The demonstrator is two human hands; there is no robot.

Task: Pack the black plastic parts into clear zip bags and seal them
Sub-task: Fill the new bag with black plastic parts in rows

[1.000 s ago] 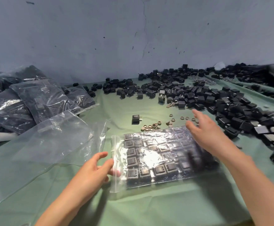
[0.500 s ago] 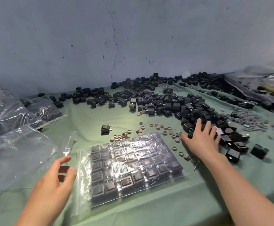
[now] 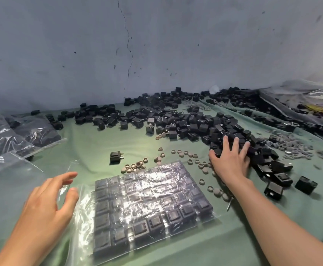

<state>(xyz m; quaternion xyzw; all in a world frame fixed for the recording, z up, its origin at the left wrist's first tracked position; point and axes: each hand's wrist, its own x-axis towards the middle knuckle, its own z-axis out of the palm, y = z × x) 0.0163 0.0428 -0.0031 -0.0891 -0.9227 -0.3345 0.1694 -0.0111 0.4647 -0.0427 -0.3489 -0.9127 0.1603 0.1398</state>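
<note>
A clear zip bag (image 3: 147, 206) lies flat on the green cloth in front of me, filled with rows of black plastic parts. My left hand (image 3: 47, 204) hovers at the bag's left, open end, fingers spread, thumb near the plastic; it grips nothing. My right hand (image 3: 231, 160) lies palm down with spread fingers on the near edge of the big heap of loose black parts (image 3: 204, 125). A single black part (image 3: 115, 157) stands alone beyond the bag.
Small grey-brown rings (image 3: 183, 154) lie scattered between bag and heap. Filled bags (image 3: 12, 135) and an empty clear bag (image 3: 5, 169) sit at the left. More grey rings (image 3: 291, 148) lie right. A wall closes the back.
My right hand left the filled bag and reached right onto the loose heap. My left hand drew back from the bag's left edge. The view swung right.
</note>
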